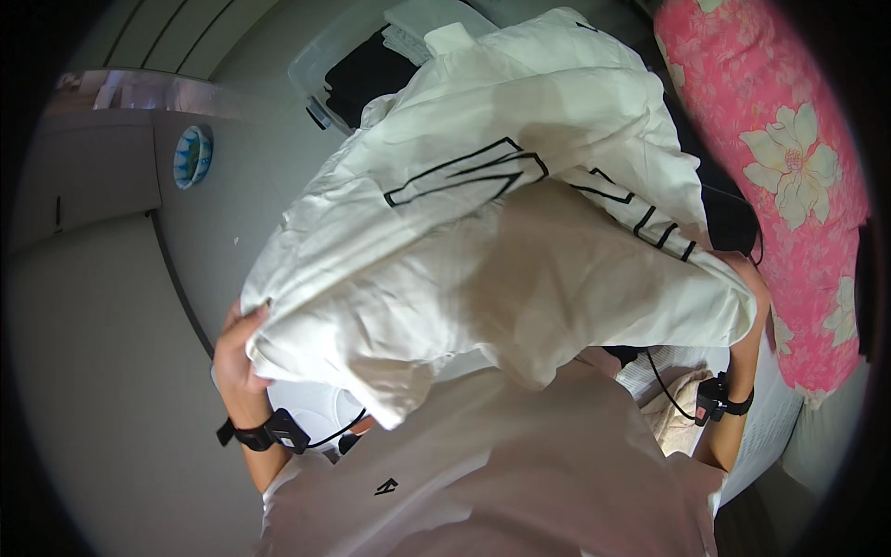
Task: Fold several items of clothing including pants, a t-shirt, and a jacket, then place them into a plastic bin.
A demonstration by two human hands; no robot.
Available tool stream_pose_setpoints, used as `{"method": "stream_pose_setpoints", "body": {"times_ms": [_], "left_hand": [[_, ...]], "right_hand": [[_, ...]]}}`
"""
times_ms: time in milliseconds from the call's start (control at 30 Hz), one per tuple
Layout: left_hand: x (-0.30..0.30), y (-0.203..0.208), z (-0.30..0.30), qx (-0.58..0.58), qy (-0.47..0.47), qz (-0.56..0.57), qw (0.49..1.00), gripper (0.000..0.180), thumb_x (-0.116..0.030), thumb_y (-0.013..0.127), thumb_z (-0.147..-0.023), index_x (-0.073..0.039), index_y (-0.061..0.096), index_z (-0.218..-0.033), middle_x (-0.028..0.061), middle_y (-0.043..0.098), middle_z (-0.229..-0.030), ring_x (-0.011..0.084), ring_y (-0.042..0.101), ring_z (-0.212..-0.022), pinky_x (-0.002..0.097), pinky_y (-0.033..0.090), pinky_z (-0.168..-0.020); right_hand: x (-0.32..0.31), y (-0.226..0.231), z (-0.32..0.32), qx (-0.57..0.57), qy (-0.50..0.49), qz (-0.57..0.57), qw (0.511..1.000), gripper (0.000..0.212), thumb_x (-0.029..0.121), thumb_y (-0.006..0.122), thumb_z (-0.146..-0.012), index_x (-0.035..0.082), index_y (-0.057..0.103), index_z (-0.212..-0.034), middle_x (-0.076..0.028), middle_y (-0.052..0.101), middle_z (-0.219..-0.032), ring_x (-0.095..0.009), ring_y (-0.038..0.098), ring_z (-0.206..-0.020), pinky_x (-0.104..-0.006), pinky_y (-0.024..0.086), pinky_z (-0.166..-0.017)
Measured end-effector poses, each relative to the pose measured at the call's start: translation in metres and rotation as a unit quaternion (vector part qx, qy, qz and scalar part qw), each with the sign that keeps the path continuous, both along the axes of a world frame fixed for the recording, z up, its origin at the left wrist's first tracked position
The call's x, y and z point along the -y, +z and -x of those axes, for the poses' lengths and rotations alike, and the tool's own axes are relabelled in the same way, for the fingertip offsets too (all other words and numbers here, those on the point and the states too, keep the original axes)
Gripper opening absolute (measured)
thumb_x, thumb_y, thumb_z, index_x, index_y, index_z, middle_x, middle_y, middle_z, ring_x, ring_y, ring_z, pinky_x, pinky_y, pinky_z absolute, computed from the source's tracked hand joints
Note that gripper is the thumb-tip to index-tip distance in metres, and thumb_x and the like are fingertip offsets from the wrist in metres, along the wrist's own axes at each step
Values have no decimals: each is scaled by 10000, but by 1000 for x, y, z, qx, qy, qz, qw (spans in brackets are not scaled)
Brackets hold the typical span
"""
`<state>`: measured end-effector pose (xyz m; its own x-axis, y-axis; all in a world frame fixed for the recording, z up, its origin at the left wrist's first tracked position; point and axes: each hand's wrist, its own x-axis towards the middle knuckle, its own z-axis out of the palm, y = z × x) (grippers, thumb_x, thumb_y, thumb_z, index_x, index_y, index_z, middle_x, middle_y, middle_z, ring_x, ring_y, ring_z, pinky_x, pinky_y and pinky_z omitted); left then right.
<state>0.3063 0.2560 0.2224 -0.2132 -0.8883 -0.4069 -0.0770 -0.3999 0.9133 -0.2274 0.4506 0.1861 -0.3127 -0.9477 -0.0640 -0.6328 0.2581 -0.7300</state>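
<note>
A large white garment (399,269) with bold black outline printing is spread out in the air in front of my chest. Its cloth is creased, and I cannot tell which kind of garment it is. My left hand (243,351) grips its lower left edge, fingers closed over the fabric. On the other side, my right hand (750,278) is at the lower right corner, with its fingers mostly hidden behind the cloth. The fabric sags between the two hands, and its far end covers part of a clear plastic bin (311,79).
Dark folded clothes (367,79) lie in the bin. A pink floral bedding roll (770,139) runs along the right. A blue and white bowl-like object (193,156) sits on the floor at left, near a pale cabinet (83,172). Beige cloth (676,418) lies near my right wrist.
</note>
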Motion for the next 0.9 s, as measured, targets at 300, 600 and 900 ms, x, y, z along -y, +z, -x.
{"method": "stream_pose_setpoints", "body": {"times_ms": [300, 600, 900], "left_hand": [[-44, -97, 10, 65, -74, -91, 991, 567, 42, 585, -872, -52, 396, -1398, 117, 586, -1223, 165, 518, -1156, 295, 411, -975], [6, -15, -16, 38, -367, -56, 928, 601, 153, 578, -706, 44, 542, -1296, 124, 636, -1183, 160, 585, -1086, 257, 448, -891], [-51, 39, -26, -6, -56, 280, 958, 88, 7, 733, -721, 46, 737, -800, 141, 665, -626, 185, 612, -476, 254, 429, -478]], "right_hand": [[-15, -58, -74, -182, 212, 1, 960, 522, 59, 708, -603, 20, 615, -1115, -131, 648, -996, -346, 595, -963, -400, 493, -855], [-21, -13, -41, 86, 169, -84, 978, 239, -36, 631, -633, -19, 638, -871, -137, 618, -807, -298, 604, -708, -341, 484, -665], [-42, 94, 7, 129, 261, -217, 932, 220, -22, 651, -694, -3, 689, -910, -136, 692, -825, -274, 690, -754, -309, 523, -699]]}}
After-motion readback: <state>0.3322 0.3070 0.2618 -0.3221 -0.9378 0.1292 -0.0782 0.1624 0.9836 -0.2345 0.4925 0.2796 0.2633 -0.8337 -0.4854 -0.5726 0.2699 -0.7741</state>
